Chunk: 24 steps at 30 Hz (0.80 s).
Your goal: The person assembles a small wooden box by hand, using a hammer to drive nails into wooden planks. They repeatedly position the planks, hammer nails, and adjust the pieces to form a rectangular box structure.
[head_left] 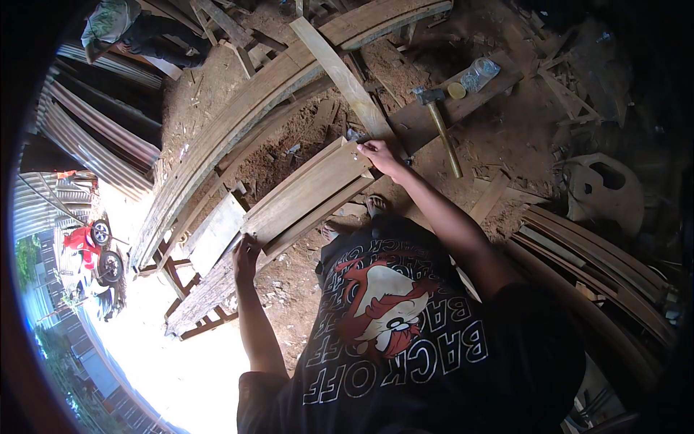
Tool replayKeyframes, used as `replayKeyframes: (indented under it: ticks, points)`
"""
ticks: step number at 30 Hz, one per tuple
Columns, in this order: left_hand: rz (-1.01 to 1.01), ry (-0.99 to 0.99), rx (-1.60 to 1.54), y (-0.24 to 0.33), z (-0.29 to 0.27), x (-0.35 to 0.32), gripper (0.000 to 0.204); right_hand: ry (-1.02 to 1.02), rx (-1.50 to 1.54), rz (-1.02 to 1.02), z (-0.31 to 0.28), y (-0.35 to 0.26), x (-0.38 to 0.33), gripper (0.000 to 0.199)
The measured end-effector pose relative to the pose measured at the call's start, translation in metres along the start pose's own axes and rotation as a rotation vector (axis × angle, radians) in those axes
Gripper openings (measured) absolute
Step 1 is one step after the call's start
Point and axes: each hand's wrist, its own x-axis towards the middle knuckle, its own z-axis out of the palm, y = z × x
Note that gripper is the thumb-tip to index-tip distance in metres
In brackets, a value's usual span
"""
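A long wooden board lies slanted in front of me, with narrow wooden strips running along its two long sides. My left hand is closed at its near left end, the fingertips on the edge. At the far right end, my right hand pinches the corner of the board between thumb and fingers. Under the left end is a rough plank on a wooden support. A pale plank crosses beyond my right hand.
To the right, a hammer rests beside a round yellow item and a clear plastic bag on a plank. Long beams stretch behind the board. Stacked boards lie at right. Another person is at far left, above a red motorcycle.
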Motion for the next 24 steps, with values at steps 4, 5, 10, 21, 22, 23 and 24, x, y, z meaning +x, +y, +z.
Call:
replayKeyframes:
  ticks: [4,5,10,21,22,23,24]
  points:
    - [0.032,-0.085,-0.036,-0.006,-0.004,0.01,0.027,0.034,-0.034,-0.038,-0.001,-0.005,0.006,0.046]
    - [0.038,-0.086,-0.033,-0.008,-0.005,0.014,0.027,0.027,-0.037,-0.036,-0.001,-0.007,0.008,0.047]
    - [0.032,-0.003,0.012,-0.016,-0.006,0.019,0.028,-0.002,-0.053,0.053,-0.005,-0.02,-0.002,0.069]
    - [-0.035,0.119,0.031,-0.017,0.007,0.007,0.037,0.058,-0.153,0.049,-0.001,-0.013,0.0,0.081]
    - [-0.03,0.112,0.031,-0.017,0.007,0.007,0.038,0.093,-0.166,0.028,0.0,-0.009,0.003,0.078]
    - [-0.036,0.117,0.036,-0.018,0.006,0.008,0.04,0.159,-0.178,0.0,0.002,-0.005,0.006,0.075]
    - [-0.04,0.12,0.036,-0.019,0.006,0.007,0.043,0.21,-0.211,0.031,0.003,-0.002,0.008,0.071]
